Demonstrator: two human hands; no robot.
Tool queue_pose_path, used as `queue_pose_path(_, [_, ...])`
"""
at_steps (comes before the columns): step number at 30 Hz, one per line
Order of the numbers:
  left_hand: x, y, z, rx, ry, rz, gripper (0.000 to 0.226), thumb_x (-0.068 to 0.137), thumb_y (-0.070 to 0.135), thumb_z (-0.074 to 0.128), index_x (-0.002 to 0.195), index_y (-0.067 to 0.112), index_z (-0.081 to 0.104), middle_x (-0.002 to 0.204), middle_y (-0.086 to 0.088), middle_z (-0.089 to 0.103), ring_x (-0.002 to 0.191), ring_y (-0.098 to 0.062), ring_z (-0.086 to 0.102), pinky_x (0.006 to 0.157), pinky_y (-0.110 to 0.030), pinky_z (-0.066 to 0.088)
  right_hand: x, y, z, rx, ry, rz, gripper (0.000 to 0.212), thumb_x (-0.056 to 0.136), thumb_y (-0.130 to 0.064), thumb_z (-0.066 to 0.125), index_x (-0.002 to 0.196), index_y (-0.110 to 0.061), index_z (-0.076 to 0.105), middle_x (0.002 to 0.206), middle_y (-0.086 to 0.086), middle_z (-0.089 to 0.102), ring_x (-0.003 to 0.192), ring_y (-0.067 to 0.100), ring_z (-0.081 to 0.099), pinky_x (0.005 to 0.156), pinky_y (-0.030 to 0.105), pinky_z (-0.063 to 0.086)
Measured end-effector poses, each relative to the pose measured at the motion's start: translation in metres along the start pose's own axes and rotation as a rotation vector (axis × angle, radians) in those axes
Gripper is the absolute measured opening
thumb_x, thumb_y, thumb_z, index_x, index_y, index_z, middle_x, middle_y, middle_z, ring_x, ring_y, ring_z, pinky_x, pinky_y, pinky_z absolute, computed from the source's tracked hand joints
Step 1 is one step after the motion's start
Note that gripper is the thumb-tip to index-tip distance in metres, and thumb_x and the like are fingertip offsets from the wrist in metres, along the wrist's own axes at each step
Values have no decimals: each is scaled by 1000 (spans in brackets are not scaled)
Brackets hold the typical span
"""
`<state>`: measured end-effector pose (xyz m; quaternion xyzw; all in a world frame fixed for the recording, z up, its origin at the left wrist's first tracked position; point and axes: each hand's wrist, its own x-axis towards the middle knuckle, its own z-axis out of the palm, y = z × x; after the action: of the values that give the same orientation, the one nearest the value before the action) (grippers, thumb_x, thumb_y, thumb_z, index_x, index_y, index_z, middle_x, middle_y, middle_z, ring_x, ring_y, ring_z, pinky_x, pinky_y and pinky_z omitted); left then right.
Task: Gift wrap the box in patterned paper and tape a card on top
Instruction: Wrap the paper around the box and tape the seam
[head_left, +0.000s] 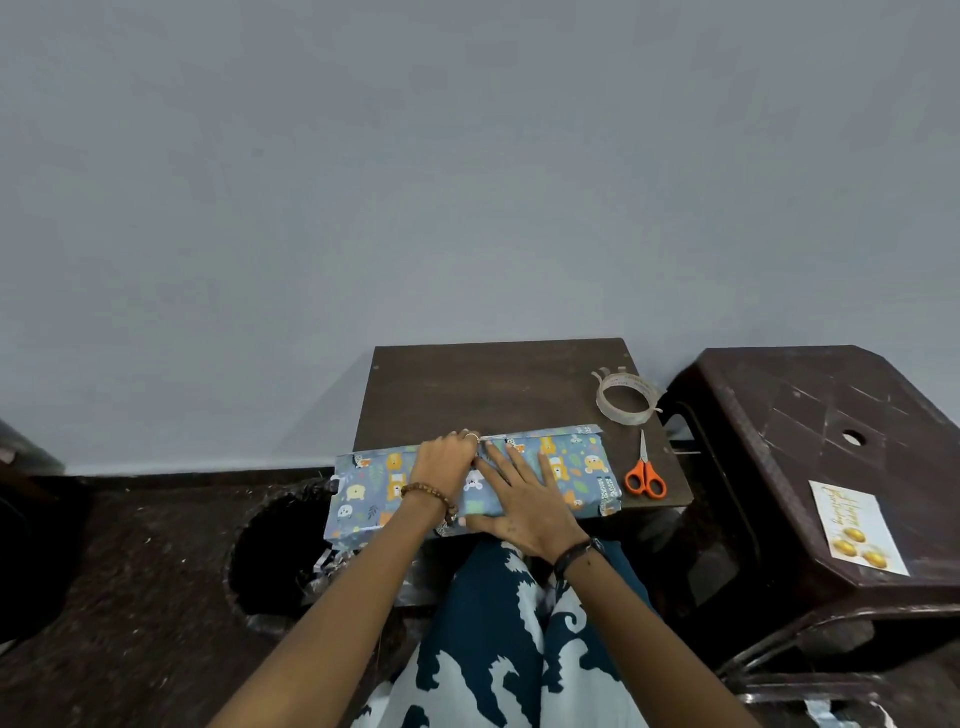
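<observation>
A long box (374, 486) wrapped in blue paper with animal prints lies across the near edge of a small dark table (467, 389). My left hand (447, 462) rests on the box's top, fingers curled at the far edge where a strip of clear tape shows. My right hand (524, 493) lies flat, fingers spread, pressing on the paper beside it. A roll of clear tape (626, 399) sits at the table's far right. Orange-handled scissors (644, 470) lie below the roll. The card (857, 527), white with gold lettering and gold balls, lies on a brown plastic stool (810, 415) to the right.
A dark bin (275, 551) with paper scraps at its rim stands left of my knees, below the box's left end. A grey wall rises behind the table. The floor is dark. My patterned trousers fill the lower middle.
</observation>
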<state>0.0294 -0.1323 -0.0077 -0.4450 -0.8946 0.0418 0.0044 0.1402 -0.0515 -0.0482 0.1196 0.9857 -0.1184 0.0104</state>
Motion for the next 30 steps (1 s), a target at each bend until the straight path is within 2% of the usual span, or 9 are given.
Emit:
queue_pose_path(5, [-5,-3,18,-160,-16,-5,56,94,9,45,146,12,22,151,-5,29,140,-18,26,113,-33,20,-1,-2,-6,71,-53,17,106,62,-87,-4,149,-28,5,158,-6,0,145,14,-6,113,47,-14])
queue_pose_path(8, [-16,-6,32,-217,-53,-29,51,102,20,23,150,18,6,157,4,6,144,-13,5,117,-37,3,-4,1,-13,370,-31,45,75,87,-62,23,150,-22,13,156,2,18,145,14,9,115,42,-13])
queue_pose_path(12, [-22,-4,37,-248,-5,-47,49,102,28,14,149,23,1,157,8,1,144,-9,1,117,-35,-1,-11,-5,-20,633,290,126,51,91,-43,29,126,-12,49,117,8,57,107,21,52,107,40,32])
queue_pose_path(14, [-23,-4,39,-242,8,-65,49,102,31,14,149,23,2,157,9,3,144,-9,2,117,-36,-2,-6,-13,-23,549,341,107,49,93,-34,27,130,-10,48,129,7,52,119,20,47,106,38,34])
queue_pose_path(16, [-24,-3,39,-239,2,-71,51,101,35,15,149,23,2,157,9,1,144,-9,0,117,-38,-4,3,-20,-21,394,236,39,56,95,-34,16,144,-10,30,152,5,30,141,17,24,118,35,13])
queue_pose_path(19, [-25,-1,39,-216,-1,-78,52,101,35,15,149,22,0,157,8,-1,144,-8,-2,117,-41,-5,13,-21,-10,177,78,120,71,87,-46,-8,149,-16,10,158,-1,7,146,14,3,117,40,-4])
queue_pose_path(21, [-26,0,38,-204,2,-111,52,101,35,15,149,21,0,157,6,-2,144,-10,-3,116,-42,-5,13,-20,-6,114,94,212,79,86,-51,-18,148,-20,19,157,-3,17,145,16,13,116,49,1])
queue_pose_path(24, [-27,3,39,-210,-15,-207,54,100,38,15,149,20,-1,157,0,-4,145,-16,-5,115,-45,-4,9,-21,-3,10,107,329,72,97,-46,-7,130,-24,55,136,1,54,125,24,51,100,60,34])
queue_pose_path(30, [-30,5,42,-222,5,-240,53,101,35,15,149,19,-2,157,-2,-3,145,-19,-4,116,-46,-3,6,-21,1,-1,162,358,67,99,-46,1,126,-22,57,131,1,58,122,24,54,98,61,35])
